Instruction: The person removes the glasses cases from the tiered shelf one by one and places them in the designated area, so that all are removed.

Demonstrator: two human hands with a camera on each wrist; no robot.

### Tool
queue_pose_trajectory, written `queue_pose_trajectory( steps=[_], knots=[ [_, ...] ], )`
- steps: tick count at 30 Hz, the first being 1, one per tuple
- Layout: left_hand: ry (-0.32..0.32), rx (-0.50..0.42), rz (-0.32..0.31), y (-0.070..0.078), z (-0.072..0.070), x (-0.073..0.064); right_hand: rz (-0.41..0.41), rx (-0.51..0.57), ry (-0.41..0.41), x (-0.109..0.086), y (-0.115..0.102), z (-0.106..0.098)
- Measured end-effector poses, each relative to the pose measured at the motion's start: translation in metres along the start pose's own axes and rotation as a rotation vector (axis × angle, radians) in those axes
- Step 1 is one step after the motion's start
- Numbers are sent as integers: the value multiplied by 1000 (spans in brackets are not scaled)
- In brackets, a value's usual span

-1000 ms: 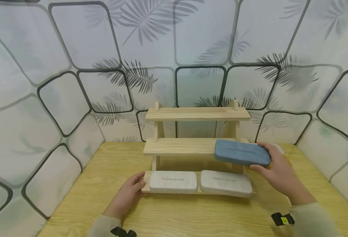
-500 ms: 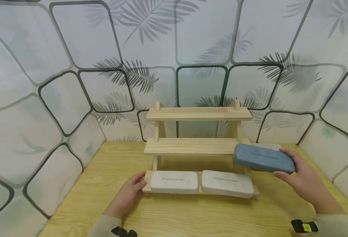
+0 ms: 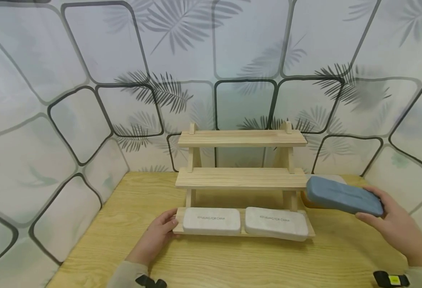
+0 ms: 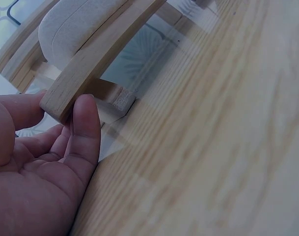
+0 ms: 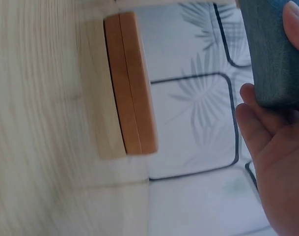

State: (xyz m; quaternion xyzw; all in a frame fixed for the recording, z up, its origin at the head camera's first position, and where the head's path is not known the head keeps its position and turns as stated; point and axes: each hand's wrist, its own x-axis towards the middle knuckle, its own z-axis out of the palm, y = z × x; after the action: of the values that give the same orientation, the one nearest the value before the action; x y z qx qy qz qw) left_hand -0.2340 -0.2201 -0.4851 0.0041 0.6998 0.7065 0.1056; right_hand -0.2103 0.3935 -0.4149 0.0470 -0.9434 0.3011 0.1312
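Note:
My left hand [image 3: 156, 235] pinches the left end of the bottom board of a three-tier wooden display rack [image 3: 241, 178]. Thumb and fingertip meet the board end [image 4: 66, 101] in the left wrist view. At the right, my right hand [image 3: 396, 224] holds a blue glasses case [image 3: 345, 196] by its right end, in the air beside the rack and tilted down to the right. Two white glasses cases, a left one [image 3: 211, 227] and a right one [image 3: 276, 230], lie side by side on the bottom board, with printed lettering on top.
On the wooden table [image 3: 211, 260], right of the rack, sits an orange-brown glasses case [image 5: 132, 83], partly hidden by the blue one in the head view. A white flat-topped thing [image 3: 335, 178] shows behind there. Patterned fabric walls [image 3: 243, 106] enclose the table's back and sides.
My right hand has carried the blue glasses case rightward and slightly down, away from in front of the middle shelf. The left hand stays at the bottom board's end.

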Motion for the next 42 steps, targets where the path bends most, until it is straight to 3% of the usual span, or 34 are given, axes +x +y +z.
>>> queue_pose_trajectory(
  steps=[7, 17, 31, 42],
  knots=[
    [5, -13, 6, 0, 1, -1, 53, -22, -21, -2, 23, -1],
    [8, -21, 8, -1, 2, -1, 74, -54, -218, 1, 50, 14],
    [17, -15, -4, -2, 2, -2, 100, -56, -257, 5, 66, 23],
    [12, -17, -6, 2, 3, -3, 179, -3, -260, 7, 77, 27]
  ],
)
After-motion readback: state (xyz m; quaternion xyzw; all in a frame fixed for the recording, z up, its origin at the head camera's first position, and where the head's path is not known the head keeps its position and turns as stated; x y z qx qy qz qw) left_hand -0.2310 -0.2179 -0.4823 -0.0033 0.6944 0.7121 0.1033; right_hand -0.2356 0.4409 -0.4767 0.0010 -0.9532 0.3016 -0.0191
